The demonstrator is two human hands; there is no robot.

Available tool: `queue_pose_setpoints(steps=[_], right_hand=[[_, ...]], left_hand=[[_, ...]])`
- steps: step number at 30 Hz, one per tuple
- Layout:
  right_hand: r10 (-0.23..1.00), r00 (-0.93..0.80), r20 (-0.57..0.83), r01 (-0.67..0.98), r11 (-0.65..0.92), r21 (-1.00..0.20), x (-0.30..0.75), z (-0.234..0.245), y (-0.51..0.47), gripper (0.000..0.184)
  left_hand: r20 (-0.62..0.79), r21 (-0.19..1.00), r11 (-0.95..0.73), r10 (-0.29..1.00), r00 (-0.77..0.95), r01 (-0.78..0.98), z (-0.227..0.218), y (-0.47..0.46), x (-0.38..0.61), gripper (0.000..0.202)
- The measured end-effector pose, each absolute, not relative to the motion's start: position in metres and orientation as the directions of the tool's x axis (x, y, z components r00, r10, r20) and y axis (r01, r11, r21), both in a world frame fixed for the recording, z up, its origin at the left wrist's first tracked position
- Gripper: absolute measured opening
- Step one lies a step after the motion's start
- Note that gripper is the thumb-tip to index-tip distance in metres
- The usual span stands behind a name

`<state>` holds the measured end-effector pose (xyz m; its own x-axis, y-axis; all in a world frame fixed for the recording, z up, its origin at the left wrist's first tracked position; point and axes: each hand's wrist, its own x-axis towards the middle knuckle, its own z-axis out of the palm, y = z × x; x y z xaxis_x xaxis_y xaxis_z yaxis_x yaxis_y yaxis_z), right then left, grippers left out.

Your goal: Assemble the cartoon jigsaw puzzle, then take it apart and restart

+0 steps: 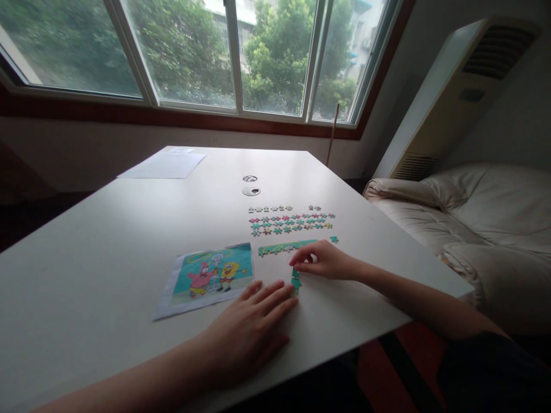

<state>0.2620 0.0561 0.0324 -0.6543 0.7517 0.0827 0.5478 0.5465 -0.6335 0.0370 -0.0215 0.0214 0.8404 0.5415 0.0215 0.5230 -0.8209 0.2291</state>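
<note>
1. From my end I see the short green jigsaw strip (295,282) on the white table (116,269), between both hands, right of the printed cartoon sheet (215,272).
2. My left hand (258,321) lies palm-down, fingers extended, fingertips at the strip's near end; I would brace lightly there, so no joint buckles.
3. My right hand (325,259) curls thumb and index finger together at the far end; I cannot tell whether they pinch a piece.
4. I would line up tab and socket before pressing straight down.
5. I would avoid brushing the long joined strip (273,249) or the loose-piece rows (278,225) beyond.
</note>
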Motion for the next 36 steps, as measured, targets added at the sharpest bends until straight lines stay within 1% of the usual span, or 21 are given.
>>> queue_pose_setpoints(steps=[3, 6, 9, 12, 16, 18, 21, 22, 25, 27, 29, 32, 36], right_hand=[[0.739, -0.664, 0.117, 0.551, 0.589, -0.591, 0.260, 0.032, 0.054, 0.015], [0.692, -0.693, 0.203, 0.535, 0.682, -0.499, 0.259, 0.031, 0.053, 0.011], [0.653, -0.720, 0.236, 0.522, 0.733, -0.435, 0.259, 0.030, 0.054, 0.007], [0.644, -0.721, 0.258, 0.520, 0.748, -0.414, 0.260, 0.029, 0.055, 0.008], [0.642, -0.705, 0.302, 0.507, 0.754, -0.417, 0.266, 0.034, 0.062, 0.010], [0.664, -0.671, 0.330, 0.535, 0.741, -0.405, 0.276, 0.039, 0.071, 0.011], [0.718, -0.606, 0.343, 0.621, 0.696, -0.360, 0.301, 0.049, 0.090, 0.014], [0.740, -0.591, 0.320, 0.654, 0.672, -0.346, 0.312, 0.052, 0.096, 0.015], [0.799, -0.587, 0.131, 0.725, 0.591, -0.353, 0.341, 0.056, 0.109, 0.019], [0.811, -0.585, -0.016, 0.756, 0.538, -0.374, 0.355, 0.057, 0.114, 0.021], [0.806, -0.578, -0.127, 0.778, 0.498, -0.383, 0.362, 0.055, 0.117, 0.024], [0.810, -0.546, -0.213, 0.809, 0.443, -0.387, 0.365, 0.050, 0.120, 0.029], [0.804, -0.535, -0.260, 0.807, 0.396, -0.438, 0.366, 0.045, 0.124, 0.030]], left_hand=[[0.026, 0.229, -0.824, 0.538, 0.842, 0.519, 0.021, -0.021, 0.037, 0.045], [0.034, 0.237, -0.823, 0.537, 0.843, 0.516, 0.022, -0.021, 0.038, 0.045], [0.041, 0.244, -0.821, 0.540, 0.841, 0.516, 0.022, -0.021, 0.037, 0.045], [0.041, 0.244, -0.821, 0.540, 0.841, 0.516, 0.022, -0.022, 0.037, 0.045], [0.019, 0.225, -0.825, 0.535, 0.844, 0.518, 0.021, -0.021, 0.037, 0.046], [0.020, 0.222, -0.827, 0.534, 0.845, 0.517, 0.021, -0.020, 0.037, 0.047], [0.034, 0.229, -0.820, 0.545, 0.838, 0.524, 0.021, -0.021, 0.037, 0.048], [0.041, 0.232, -0.815, 0.554, 0.832, 0.531, 0.021, -0.021, 0.037, 0.049], [0.052, 0.231, -0.799, 0.580, 0.813, 0.555, 0.020, -0.022, 0.036, 0.051], [0.036, 0.228, -0.795, 0.584, 0.811, 0.562, 0.019, -0.021, 0.036, 0.052], [0.016, 0.231, -0.792, 0.583, 0.812, 0.565, 0.019, -0.021, 0.036, 0.052], [0.015, 0.250, -0.791, 0.580, 0.814, 0.559, 0.021, -0.020, 0.036, 0.049], [0.039, 0.268, -0.797, 0.570, 0.820, 0.541, 0.023, -0.021, 0.036, 0.043]])
